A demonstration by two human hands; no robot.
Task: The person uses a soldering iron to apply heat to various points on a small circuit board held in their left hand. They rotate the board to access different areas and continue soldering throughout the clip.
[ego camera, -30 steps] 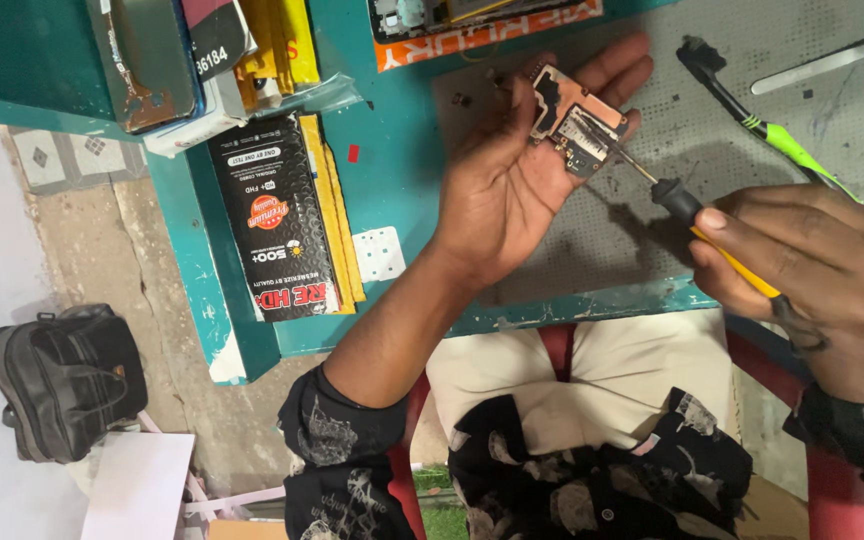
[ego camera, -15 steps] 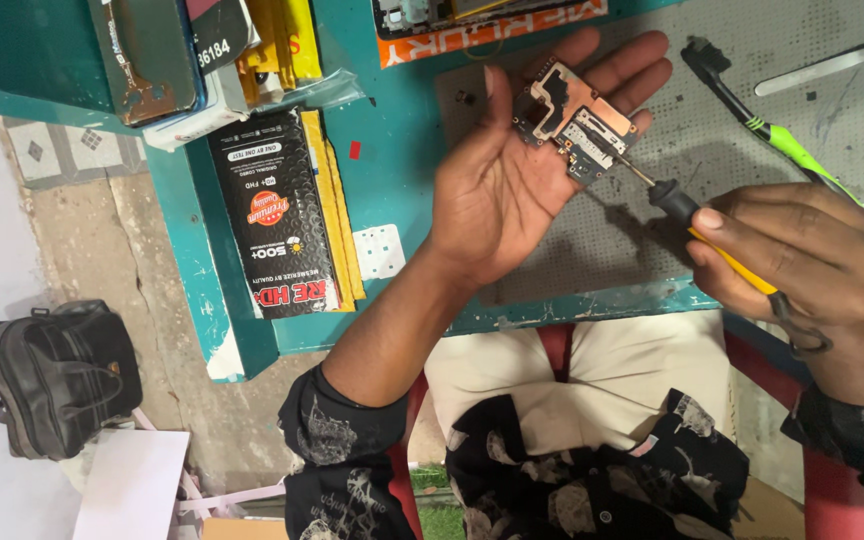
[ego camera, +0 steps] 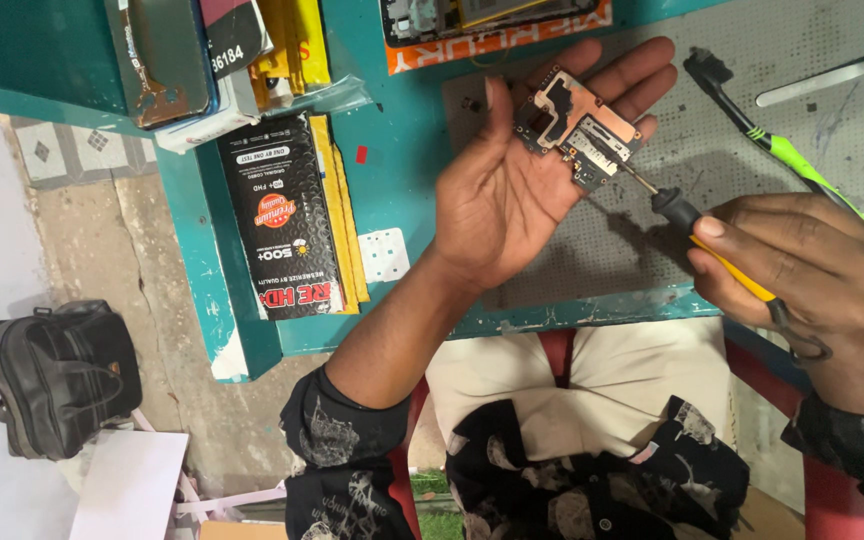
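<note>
A seated person bends over a teal workbench (ego camera: pixel 407 130), the left hand (ego camera: pixel 512 190) turned palm up with fingers spread and slightly curled, cradling a small circuit board (ego camera: pixel 577 128) that rests across the fingertips, the thumb standing free at the board's nine o'clock. At the board's four o'clock, the right hand (ego camera: pixel 802 260) closes its fingers around the yellow-and-black handle of a screwdriver (ego camera: pixel 697 225), fingers pressed together in a pinching grip, the thin metal tip touching the board's lower right corner. Both hands hover above a grey perforated work mat (ego camera: pixel 742 130) that covers the bench's right half. At the mat's two o'clock lies a green-and-black brush (ego camera: pixel 782 150), and just beyond it, toward one o'clock, a flat metal tool (ego camera: pixel 832 75). At twelve o'clock from the left hand, an opened phone frame (ego camera: pixel 492 20) sits on an orange strip at the bench's far edge. At nine o'clock from the hand lie a black printed packet (ego camera: pixel 282 215) over yellow ones, with a small white tile-like card (ego camera: pixel 384 255) near the wrist. On the floor, at eight o'clock, a black bag (ego camera: pixel 57 375) rests beside a white sheet (ego camera: pixel 132 485).
</note>
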